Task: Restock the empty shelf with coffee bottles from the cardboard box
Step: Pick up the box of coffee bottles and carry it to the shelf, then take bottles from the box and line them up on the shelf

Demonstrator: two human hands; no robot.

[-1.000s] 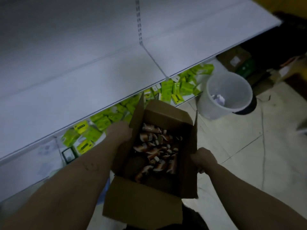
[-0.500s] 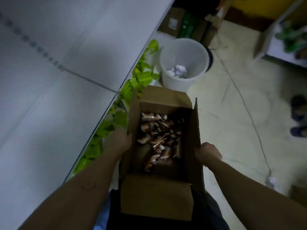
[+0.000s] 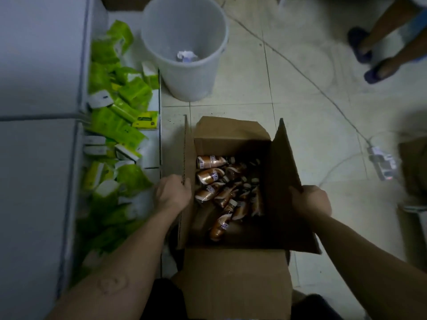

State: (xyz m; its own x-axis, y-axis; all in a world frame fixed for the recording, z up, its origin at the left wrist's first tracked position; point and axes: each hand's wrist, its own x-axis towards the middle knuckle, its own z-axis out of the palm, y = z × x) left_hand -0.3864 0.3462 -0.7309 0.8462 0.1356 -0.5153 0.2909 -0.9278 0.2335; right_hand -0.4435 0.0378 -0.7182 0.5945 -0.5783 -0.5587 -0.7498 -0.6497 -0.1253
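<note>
Left hand [image 3: 172,194] is gripping the cardboard box [image 3: 233,273] by its 9 o'clock flap, right hand [image 3: 310,200] gripping the 3 o'clock flap, fingers curling around the cardboard edges. Coffee bottles [image 3: 221,188] are lying jumbled inside the box. White shelf [image 3: 34,54] is sitting at 9 o'clock, green packs [image 3: 124,93] lying under it, white bucket [image 3: 184,79] standing at 12 o'clock.

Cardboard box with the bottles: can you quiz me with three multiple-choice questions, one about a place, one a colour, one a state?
1. Where is the white bucket relative to the cardboard box?
A) inside it
B) on the floor beyond it
C) on top of it

2. The packets at the left are mostly:
A) green
B) red
C) blue

3. The coffee bottles in the box:
A) stand upright in rows
B) are all capless
C) lie jumbled on their sides

Answers: B, it stands past the far flap; A, green wrappers with some white; C, they lie across one another.
</note>
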